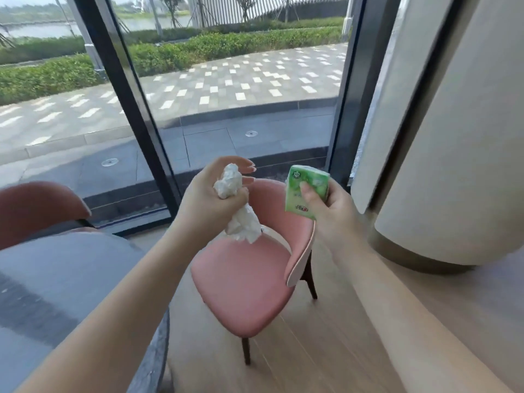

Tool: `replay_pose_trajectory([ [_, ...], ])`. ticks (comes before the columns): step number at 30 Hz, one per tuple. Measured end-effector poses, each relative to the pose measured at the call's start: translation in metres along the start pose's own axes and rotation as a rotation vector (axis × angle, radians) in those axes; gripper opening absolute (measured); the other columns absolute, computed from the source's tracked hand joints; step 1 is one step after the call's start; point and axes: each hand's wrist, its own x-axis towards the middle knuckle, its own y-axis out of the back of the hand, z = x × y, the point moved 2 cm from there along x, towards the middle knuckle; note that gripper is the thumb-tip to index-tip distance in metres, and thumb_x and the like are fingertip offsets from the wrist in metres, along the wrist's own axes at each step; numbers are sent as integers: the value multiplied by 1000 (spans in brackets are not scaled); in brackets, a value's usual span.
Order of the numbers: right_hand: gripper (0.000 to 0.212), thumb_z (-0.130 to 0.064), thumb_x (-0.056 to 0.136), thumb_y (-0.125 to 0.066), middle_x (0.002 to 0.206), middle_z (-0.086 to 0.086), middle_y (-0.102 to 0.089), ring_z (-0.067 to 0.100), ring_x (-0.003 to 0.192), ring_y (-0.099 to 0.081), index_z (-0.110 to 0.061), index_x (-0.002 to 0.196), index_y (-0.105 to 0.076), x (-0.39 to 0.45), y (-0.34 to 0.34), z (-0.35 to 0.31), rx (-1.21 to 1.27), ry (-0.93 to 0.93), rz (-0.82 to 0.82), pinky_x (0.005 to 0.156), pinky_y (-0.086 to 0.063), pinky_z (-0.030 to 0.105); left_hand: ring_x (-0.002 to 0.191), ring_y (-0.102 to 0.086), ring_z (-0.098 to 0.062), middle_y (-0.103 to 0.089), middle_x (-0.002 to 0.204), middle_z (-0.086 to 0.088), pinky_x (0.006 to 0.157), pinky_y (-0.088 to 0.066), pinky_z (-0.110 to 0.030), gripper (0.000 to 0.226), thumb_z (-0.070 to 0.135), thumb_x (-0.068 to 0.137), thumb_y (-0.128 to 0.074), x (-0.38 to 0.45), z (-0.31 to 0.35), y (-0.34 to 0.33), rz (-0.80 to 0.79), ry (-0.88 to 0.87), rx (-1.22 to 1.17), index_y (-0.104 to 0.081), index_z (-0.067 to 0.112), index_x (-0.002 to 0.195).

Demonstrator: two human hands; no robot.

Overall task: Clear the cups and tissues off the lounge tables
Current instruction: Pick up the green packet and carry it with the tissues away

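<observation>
We judge clearing partway done: tissues already off table [56, 279], no cups in view, so what remains elsewhere we cannot tell. Our left hand [209, 199] clenches crumpled white tissue [235, 205], ends sticking out above and below fist. Our right hand [329, 208] grips green tissue pack [307, 191], thumb across front. Both held aloft over pink chair [249, 282], beside table.

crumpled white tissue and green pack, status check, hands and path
Left hand grips crumpled white tissue. Right hand holds green tissue pack. Pink upholstered chair below; nothing blocking.
</observation>
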Motion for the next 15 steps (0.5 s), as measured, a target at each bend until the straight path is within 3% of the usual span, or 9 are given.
replay_pose_trajectory([
  [5, 26, -56, 83, -63, 100, -13, -76, 4, 96, -71, -38, 101, -69, -19, 76, 3, 11, -17, 199, 79, -55, 23, 113, -70, -5, -72, 121, 17, 88, -61, -38, 54, -4, 89, -65, 17, 18, -74, -172, -27, -38, -67, 47, 106],
  [7, 26, -57, 83, -62, 99, -17, -75, 1, 94, -71, -38, 99, -68, -30, 106, 6, -17, -44, 278, 77, -55, 21, 110, -69, 1, -71, 120, 21, 84, -63, -32, 53, -1, 89, -66, 23, 25, -108, -252, -55, -40, -67, 48, 109],
  [11, 18, -51, 85, -63, 100, -10, -77, 9, 97, -73, -39, 97, -71, -55, 159, 10, -48, -77, 426, 87, -57, 34, 109, -67, 8, -69, 116, 26, 73, -55, -10, 51, 3, 87, -65, 24, 42, -171, -417, -132, -67, -66, 47, 112],
  [15, 14, -54, 81, -65, 97, -12, -77, 9, 95, -73, -46, 91, -71, -82, 197, 8, -84, -79, 598, 89, -58, 37, 113, -67, 4, -70, 118, 22, 82, -58, -18, 52, -1, 86, -59, 20, 47, -221, -598, -143, -142, -66, 42, 113],
])
